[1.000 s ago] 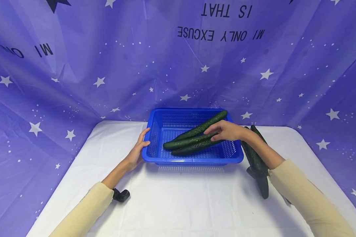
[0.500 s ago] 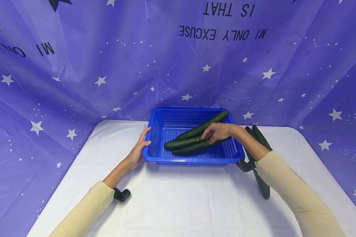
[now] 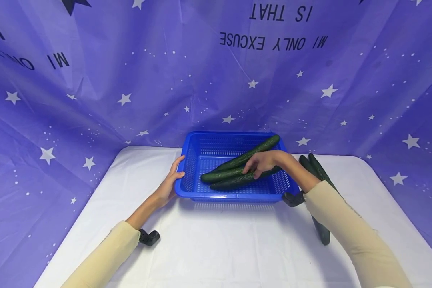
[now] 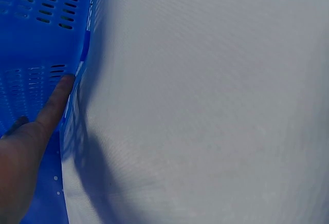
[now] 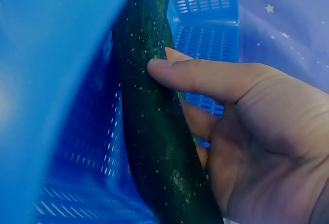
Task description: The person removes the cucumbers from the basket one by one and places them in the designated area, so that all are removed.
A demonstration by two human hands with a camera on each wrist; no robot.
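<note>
Right hand (image 3: 263, 162) shifted left, curled down vs 1 s ago | white-clothed table (image 3: 216, 244) under blue perforated plastic basket (image 3: 234, 196) | three long dark-green cucumbers (image 3: 221, 175) inside basket | right hand grasping one, can't tell which | left hand (image 3: 166, 187) unclenched, fingers against basket's left rim

All the readable lettering is black print on the purple backdrop (image 3: 201, 90) at the far side, and it stands upside down to the head view. Right of the middle, the upper row reads "IS THAT" (image 3: 281, 13); the row beneath reads "ONLY EXCUSE" (image 3: 263, 42), with a short word at its right end that looks like "MI". Far left, similar print shows "MI" (image 3: 58, 60) and part of "ONLY" (image 3: 24, 63), cut off by the left edge.
</note>
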